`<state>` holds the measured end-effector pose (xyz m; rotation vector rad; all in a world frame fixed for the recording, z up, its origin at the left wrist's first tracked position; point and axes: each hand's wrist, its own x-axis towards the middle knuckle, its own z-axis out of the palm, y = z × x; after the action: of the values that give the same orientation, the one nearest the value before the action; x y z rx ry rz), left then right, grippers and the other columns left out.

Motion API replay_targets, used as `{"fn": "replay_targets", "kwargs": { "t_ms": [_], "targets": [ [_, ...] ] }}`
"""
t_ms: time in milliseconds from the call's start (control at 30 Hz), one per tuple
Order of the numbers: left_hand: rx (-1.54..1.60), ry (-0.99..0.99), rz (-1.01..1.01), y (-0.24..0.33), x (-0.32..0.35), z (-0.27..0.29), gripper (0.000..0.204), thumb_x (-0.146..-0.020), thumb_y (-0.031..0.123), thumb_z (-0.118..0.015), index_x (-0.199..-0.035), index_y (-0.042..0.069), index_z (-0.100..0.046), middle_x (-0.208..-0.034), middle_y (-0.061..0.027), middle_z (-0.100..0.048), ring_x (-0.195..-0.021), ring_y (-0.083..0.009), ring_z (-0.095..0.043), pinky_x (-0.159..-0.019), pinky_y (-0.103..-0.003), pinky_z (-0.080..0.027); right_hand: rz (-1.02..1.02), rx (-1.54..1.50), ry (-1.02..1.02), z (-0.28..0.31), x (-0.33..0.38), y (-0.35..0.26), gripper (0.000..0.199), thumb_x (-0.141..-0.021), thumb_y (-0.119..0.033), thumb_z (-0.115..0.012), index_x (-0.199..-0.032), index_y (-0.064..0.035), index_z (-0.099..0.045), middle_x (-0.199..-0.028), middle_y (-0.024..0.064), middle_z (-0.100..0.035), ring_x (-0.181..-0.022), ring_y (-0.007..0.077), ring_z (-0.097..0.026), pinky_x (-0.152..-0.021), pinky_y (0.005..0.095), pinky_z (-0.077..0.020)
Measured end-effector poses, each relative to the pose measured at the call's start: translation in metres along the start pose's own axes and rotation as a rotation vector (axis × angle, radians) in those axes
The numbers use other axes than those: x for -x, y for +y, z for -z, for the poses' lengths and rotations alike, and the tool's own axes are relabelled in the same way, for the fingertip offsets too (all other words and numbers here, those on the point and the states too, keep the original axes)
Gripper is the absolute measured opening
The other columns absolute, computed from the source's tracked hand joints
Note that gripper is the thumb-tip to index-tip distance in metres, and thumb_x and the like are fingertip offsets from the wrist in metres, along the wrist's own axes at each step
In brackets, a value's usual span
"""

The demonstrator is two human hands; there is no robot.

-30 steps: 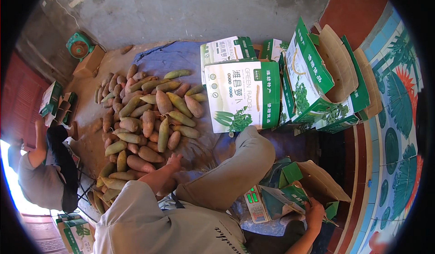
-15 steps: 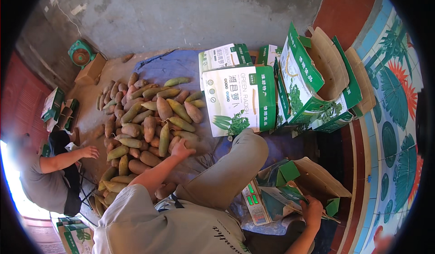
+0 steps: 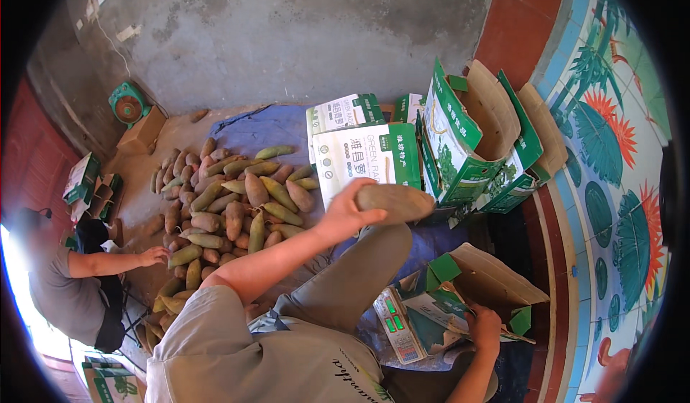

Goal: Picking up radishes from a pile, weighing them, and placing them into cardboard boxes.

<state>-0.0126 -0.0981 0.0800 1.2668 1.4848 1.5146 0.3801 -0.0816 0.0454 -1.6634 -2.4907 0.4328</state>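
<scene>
My left hand [image 3: 348,212] is closed round the end of a thick green radish [image 3: 397,202]. It holds the radish in the air above my bent knee, in front of the white-and-green boxes. My right hand [image 3: 484,327] grips the flap edge of an open carton [image 3: 496,281]; its fingertips are partly hidden. The carton rests tilted on a digital scale [image 3: 397,324] with lit green displays. A heap of green and brownish radishes [image 3: 233,216] spreads over the floor and a blue sheet [image 3: 251,130] to my left.
Closed printed boxes [image 3: 366,160] stand ahead of me, with open upright cartons [image 3: 471,123] to their right. A co-worker [image 3: 79,281] sits at far left, one hand at the heap. A green fan [image 3: 129,105] stands near the grey wall. A tiled mural wall [image 3: 604,209] bounds the right side.
My left hand has risen from the heap and swung right, now holding a radish. My right hand stays at the carton. The co-worker's hand has reached the heap. The view has shifted slightly.
</scene>
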Motion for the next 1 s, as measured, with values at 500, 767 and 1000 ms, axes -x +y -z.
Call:
{"fn": "replay_targets", "kwargs": {
  "t_ms": [500, 767, 1000],
  "targets": [
    [-0.309, -0.54, -0.125, 0.009, 0.013, -0.161, 0.062, -0.065, 0.027, -0.075, -0.118, 0.007, -0.049, -0.111, -0.0159, -0.053, -0.104, -0.0326, -0.054, -0.088, -0.039, -0.044, 0.065, 0.042, 0.05, -0.012, 0.007, 0.011, 0.017, -0.072, -0.02, -0.068, -0.083, -0.0066, -0.066, -0.079, 0.0141, -0.064, -0.076, 0.0327, -0.062, -0.068, 0.0425, -0.0483],
    [-0.363, -0.584, -0.076, -0.02, 0.015, -0.216, 0.061, -0.065, 0.028, -0.074, -0.115, 0.005, -0.048, -0.109, -0.019, -0.052, -0.101, -0.0345, -0.054, -0.085, -0.04, -0.045, 0.073, 0.056, 0.062, -0.013, 0.009, 0.012, 0.016, -0.073, -0.02, -0.067, -0.082, -0.0069, -0.065, -0.077, 0.014, -0.064, -0.076, 0.0328, -0.062, -0.068, 0.0427, -0.0482],
    [-0.222, -0.605, -0.094, -0.061, 0.017, -0.243, 0.052, -0.068, 0.023, -0.07, -0.111, 0.003, -0.048, -0.102, -0.0192, -0.056, -0.097, -0.0346, -0.057, -0.084, -0.042, -0.045, 0.077, 0.056, 0.064, -0.012, 0.005, 0.01, 0.014, -0.074, -0.019, -0.066, -0.081, -0.0075, -0.063, -0.076, 0.0141, -0.063, -0.075, 0.0327, -0.062, -0.067, 0.0429, -0.0481]
  ]
}}
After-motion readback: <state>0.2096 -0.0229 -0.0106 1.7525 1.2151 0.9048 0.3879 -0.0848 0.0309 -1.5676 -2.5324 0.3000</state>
